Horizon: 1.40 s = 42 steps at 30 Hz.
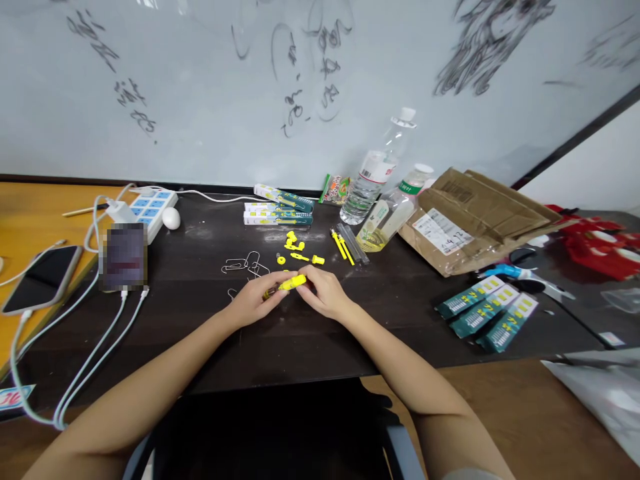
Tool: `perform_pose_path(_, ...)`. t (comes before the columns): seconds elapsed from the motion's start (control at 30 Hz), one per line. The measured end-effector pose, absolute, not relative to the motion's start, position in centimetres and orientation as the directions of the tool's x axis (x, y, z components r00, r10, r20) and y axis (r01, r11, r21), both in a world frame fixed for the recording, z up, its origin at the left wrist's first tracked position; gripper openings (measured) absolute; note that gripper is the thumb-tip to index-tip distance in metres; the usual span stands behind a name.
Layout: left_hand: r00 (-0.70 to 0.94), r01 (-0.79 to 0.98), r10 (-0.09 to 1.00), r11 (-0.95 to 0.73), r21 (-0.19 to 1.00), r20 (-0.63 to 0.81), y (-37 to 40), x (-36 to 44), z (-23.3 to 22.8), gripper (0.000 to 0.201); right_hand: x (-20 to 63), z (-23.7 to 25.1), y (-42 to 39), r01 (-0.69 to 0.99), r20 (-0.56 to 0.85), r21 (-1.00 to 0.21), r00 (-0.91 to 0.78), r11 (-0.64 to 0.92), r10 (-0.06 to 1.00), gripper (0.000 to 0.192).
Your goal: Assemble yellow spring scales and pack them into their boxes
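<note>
1. Here, both hands meet over the middle of the dark tabletop (310,347), forearms reaching in from the bottom corners of the view.
2. The left hand (253,303) and the right hand (325,293) hold a small yellow part (293,283) between them, just above the tabletop.
3. The left hand's fingers (270,295) are drawn together, pinching the darker left end of the yellow part; the right hand's fingers (311,279) are curled and pressed onto its right end.
4. Just behind the hands lie loose yellow pieces (297,248), scattered near one another.
5. To the left of these, bent wire clips (245,265) rest on the tabletop, close to the left hand.
6. Further back sit green-and-yellow boxes (277,205), stacked near the whiteboard (200,80).
7. Right of the loose pieces lie yellow and grey rods (347,245), side by side.
8. Behind them lean two plastic bottles (380,183), next to a flattened cardboard parcel (470,220).
9. Three more green packets (487,313) lie fanned out well to the right of the hands.
10. At the left a power strip (153,208), a white egg-shaped thing (171,218), white cables (95,347) and a phone (43,277) are seen.
</note>
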<state>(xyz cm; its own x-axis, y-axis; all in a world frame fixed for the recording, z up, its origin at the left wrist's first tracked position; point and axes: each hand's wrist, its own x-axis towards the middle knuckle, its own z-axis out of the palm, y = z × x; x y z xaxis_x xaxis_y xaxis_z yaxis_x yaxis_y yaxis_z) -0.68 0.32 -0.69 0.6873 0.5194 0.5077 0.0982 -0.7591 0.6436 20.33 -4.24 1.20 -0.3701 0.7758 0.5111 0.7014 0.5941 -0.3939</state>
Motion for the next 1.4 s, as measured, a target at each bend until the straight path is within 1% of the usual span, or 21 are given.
perform_pose_path(0.1,0.677,0.125,0.537,-0.758,0.640,0.504,0.2,-0.6,-0.5,0.040,20.3,1.0,-4.1,0.699,0.491,-0.418,-0.363,0.580,0.792,0.014)
perform_pose_path(0.23,0.658,0.126,0.566,-0.733,0.668,0.497,0.2,-0.5,-0.4,0.041,20.3,0.6,-3.9,0.694,0.460,-0.453,-0.355,0.559,0.814,0.017)
perform_pose_path(0.33,0.663,0.143,0.560,-0.746,0.651,0.496,0.2,-0.5,-0.4,0.040,20.1,0.3,-3.9,0.627,0.451,-0.561,-0.315,0.540,0.835,0.021)
perform_pose_path(0.47,0.681,0.158,0.538,-0.770,0.618,0.497,0.1,-0.5,-0.2,0.040,19.5,-0.1,-4.0,0.428,0.427,-0.755,-0.255,0.497,0.868,0.024)
perform_pose_path(0.53,0.697,0.157,0.532,-0.768,0.621,0.481,0.1,-0.5,-0.1,0.042,19.3,-0.2,-4.0,0.348,0.393,-0.818,-0.242,0.457,0.887,0.024)
perform_pose_path(0.6,0.710,0.151,0.521,-0.769,0.621,0.474,0.1,-0.6,0.0,0.043,19.3,-0.1,-4.0,0.302,0.375,-0.849,-0.233,0.434,0.897,0.024)
perform_pose_path(1.03,0.704,0.137,0.499,-0.794,0.593,0.506,0.1,-0.5,0.0,0.043,19.1,-0.1,-3.8,0.256,0.332,-0.893,-0.179,0.369,0.926,0.025)
perform_pose_path(1.4,0.711,0.134,0.504,-0.781,0.609,0.490,0.1,-0.6,0.0,0.042,19.3,-0.1,-3.8,0.275,0.348,-0.873,-0.228,0.403,0.909,0.025)
